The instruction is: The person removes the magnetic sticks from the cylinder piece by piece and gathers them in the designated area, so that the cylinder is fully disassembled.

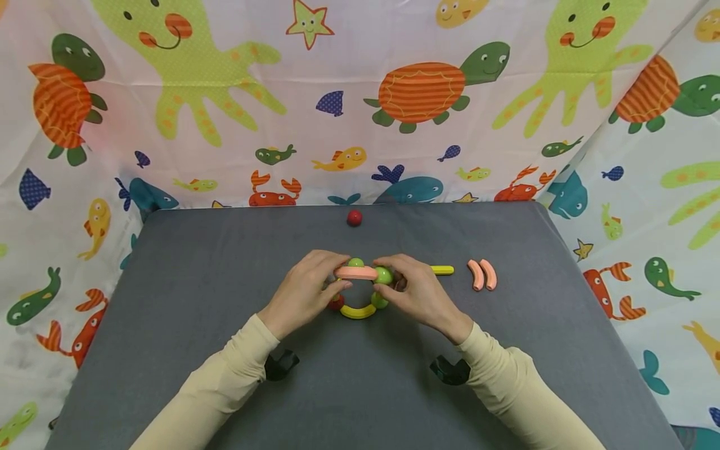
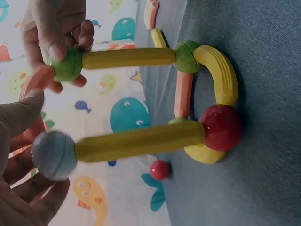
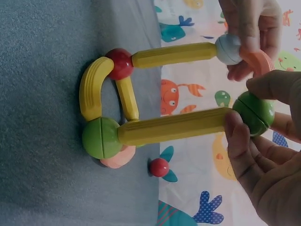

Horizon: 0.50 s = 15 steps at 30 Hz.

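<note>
A frame of magnetic toy sticks and balls stands between the hands. Across its top, a pink curved stick (image 1: 356,273) links a light blue ball (image 2: 54,155) and a green ball (image 3: 254,113). My left hand (image 1: 306,284) grips the pink curved stick near the light blue ball. With thumb and fingers, my right hand (image 1: 420,289) pinches the green ball, its thumb beside the upright yellow stick (image 3: 176,128). Another upright yellow stick (image 2: 141,141) runs from the light blue ball to a red ball (image 2: 221,127). On the table, a yellow curved stick (image 1: 358,311) forms part of the base ring.
Two pink curved sticks (image 1: 482,275) lie to the right on the grey table (image 1: 225,250). A yellow stick (image 1: 442,270) shows beyond the right hand. One loose red ball (image 1: 354,217) sits at the back edge, before a patterned cloth (image 1: 349,81).
</note>
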Each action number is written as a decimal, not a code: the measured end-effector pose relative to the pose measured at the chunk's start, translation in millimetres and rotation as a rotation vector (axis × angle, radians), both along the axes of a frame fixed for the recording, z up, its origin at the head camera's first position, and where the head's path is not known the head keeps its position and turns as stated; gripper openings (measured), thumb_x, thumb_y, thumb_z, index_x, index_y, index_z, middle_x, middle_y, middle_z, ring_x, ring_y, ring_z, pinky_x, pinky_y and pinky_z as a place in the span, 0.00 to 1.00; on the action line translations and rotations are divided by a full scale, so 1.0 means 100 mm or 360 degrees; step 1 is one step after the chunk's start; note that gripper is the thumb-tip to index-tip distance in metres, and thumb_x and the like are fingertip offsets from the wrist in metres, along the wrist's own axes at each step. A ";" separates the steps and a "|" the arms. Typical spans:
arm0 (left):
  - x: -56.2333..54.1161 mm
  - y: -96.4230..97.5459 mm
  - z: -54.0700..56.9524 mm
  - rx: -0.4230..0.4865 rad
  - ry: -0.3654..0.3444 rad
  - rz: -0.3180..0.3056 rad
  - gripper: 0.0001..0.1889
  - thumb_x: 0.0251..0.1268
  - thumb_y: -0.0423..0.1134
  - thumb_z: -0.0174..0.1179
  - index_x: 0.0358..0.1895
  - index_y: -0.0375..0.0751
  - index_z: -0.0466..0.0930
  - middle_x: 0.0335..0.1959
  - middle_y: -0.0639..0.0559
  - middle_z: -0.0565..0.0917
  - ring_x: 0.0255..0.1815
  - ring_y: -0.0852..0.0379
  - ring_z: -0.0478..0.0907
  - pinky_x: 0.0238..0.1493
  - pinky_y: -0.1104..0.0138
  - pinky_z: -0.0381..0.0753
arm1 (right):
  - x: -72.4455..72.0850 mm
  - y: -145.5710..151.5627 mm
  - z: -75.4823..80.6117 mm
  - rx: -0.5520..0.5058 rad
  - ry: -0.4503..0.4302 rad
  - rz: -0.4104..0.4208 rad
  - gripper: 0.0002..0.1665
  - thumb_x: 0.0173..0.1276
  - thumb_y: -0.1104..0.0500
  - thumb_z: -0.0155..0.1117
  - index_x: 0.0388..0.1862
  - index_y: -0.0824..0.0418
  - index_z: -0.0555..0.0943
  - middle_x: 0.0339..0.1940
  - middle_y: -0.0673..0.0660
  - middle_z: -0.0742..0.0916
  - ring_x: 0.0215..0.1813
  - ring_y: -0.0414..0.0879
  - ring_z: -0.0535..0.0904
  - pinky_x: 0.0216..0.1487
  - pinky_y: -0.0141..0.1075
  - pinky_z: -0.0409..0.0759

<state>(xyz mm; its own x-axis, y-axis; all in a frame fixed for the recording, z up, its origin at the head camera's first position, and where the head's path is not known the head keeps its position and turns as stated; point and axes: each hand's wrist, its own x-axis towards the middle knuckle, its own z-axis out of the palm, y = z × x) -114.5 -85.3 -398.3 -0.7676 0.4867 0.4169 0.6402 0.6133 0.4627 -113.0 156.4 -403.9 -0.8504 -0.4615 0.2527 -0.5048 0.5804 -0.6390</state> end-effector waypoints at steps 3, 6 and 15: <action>0.01 -0.05 -0.02 0.0004 -0.0021 0.0052 0.22 0.55 0.40 0.72 0.54 0.39 0.82 0.49 0.47 0.84 0.53 0.51 0.78 0.52 0.59 0.82 | 0.00 0.00 0.05 0.0058 0.0116 -0.0010 0.27 0.60 0.54 0.74 0.58 0.57 0.80 0.51 0.56 0.84 0.38 0.43 0.77 0.38 0.38 0.80; 0.00 -0.08 -0.05 0.0018 -0.0005 0.0044 0.19 0.56 0.37 0.72 0.52 0.38 0.82 0.49 0.47 0.84 0.52 0.50 0.78 0.51 0.59 0.82 | -0.01 -0.07 0.14 0.0113 0.0338 0.0024 0.27 0.56 0.53 0.76 0.55 0.59 0.82 0.50 0.56 0.84 0.43 0.45 0.77 0.44 0.41 0.80; -0.01 -0.12 -0.08 0.0063 0.0034 0.0000 0.15 0.56 0.35 0.71 0.48 0.41 0.84 0.47 0.50 0.85 0.48 0.53 0.79 0.47 0.62 0.82 | -0.12 -0.49 0.30 0.0402 0.0869 0.0250 0.17 0.59 0.51 0.75 0.45 0.57 0.87 0.36 0.50 0.89 0.33 0.45 0.71 0.34 0.32 0.70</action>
<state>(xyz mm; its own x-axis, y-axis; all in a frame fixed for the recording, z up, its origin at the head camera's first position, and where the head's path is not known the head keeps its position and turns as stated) -115.8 -97.3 -406.5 -0.7583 0.4697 0.4520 0.6502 0.5946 0.4730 -124.8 107.0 -374.2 -0.5466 -0.6729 0.4985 -0.8116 0.5724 -0.1172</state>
